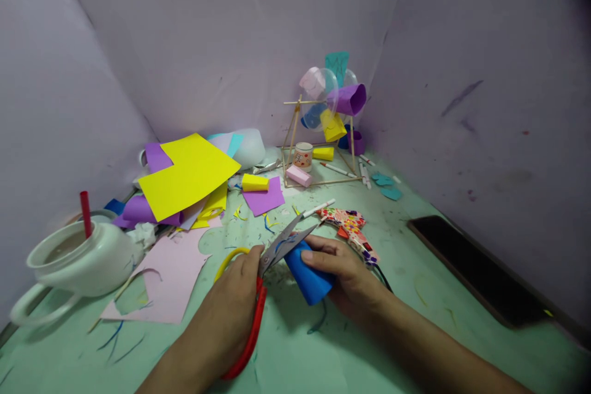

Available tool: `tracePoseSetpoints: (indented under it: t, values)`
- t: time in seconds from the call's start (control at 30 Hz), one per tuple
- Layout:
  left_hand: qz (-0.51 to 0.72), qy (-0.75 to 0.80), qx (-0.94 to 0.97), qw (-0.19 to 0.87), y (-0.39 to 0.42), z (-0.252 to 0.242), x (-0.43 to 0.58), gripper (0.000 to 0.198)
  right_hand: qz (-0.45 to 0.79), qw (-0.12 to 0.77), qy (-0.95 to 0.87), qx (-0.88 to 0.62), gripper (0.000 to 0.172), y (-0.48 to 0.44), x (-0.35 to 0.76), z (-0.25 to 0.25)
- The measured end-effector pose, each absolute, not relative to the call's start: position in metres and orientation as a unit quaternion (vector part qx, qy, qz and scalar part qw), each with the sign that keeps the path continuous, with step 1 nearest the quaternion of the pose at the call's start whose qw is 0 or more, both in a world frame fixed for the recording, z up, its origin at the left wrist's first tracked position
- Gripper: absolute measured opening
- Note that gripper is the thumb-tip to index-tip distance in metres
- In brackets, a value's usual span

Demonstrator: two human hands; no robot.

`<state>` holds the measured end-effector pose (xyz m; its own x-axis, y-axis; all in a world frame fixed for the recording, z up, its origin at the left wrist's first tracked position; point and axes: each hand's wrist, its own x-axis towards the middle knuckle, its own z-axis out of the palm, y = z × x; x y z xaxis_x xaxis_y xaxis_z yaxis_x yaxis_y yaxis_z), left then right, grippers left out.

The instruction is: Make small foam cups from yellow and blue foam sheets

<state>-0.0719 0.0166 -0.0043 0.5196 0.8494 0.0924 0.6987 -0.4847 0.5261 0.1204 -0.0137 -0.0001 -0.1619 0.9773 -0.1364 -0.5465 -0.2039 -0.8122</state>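
Observation:
My left hand is closed on scissors with one red and one yellow handle. Their blades are spread apart at the upper end of a blue paper tube. My right hand holds that tube from its right side, fingers behind it and thumb on top. A thin blue strip lies on the green table below the tube. Behind my right hand sits a flower-patterned glue gun with a black cord.
At the back stands a stick frame carrying a plastic-disc wheel with coloured paper cups. A white pot and pink paper lie left, yellow sheets behind. A phone lies right. Paper scraps and markers are scattered around.

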Motion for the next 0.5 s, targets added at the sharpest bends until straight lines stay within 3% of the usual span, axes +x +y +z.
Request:
tracePoseSetpoints:
  t: [0.33, 0.5]
  values:
    - [0.162, 0.464, 0.831, 0.261, 0.02, 0.012, -0.074, 0.043, 0.648, 0.559, -0.288, -0.43, 0.048, -0.011, 0.121, -0.001]
    - [0.16, 0.559, 0.795, 0.176, 0.035, 0.018, -0.087, 0.032, 0.598, 0.56, -0.312, -0.481, 0.057, -0.011, 0.123, -0.002]
